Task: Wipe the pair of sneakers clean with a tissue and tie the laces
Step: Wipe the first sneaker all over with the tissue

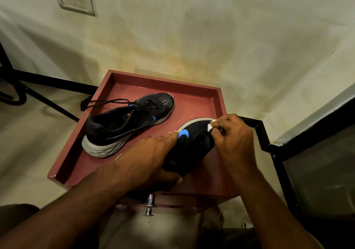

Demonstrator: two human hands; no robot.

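We start with the near black knit sneaker with a blue side mark and pale foam sole (194, 143), lying on the right half of the dark red wooden tray-topped stand (192, 93), toe pointing to the far right. Our left hand (151, 156) lies along its left side, fingers fairly straight and pressed to the upper, thumb under the heel end, steadying it. Our right hand (233, 131) has its fingers curled, pinching a small white wad of tissue (210, 126) against the toe area. We judge the shoe light, its knit upper soft and yielding, so it wants bracing at the firmer sole edge or heel while we rub; the tissue is thin and will likely tear or shed if pushed hard. To the far left rests the matching second black sneaker (126, 122), heel toward us, its black laces (107, 103) loose and trailing over the tray's left rim, not yet tied.
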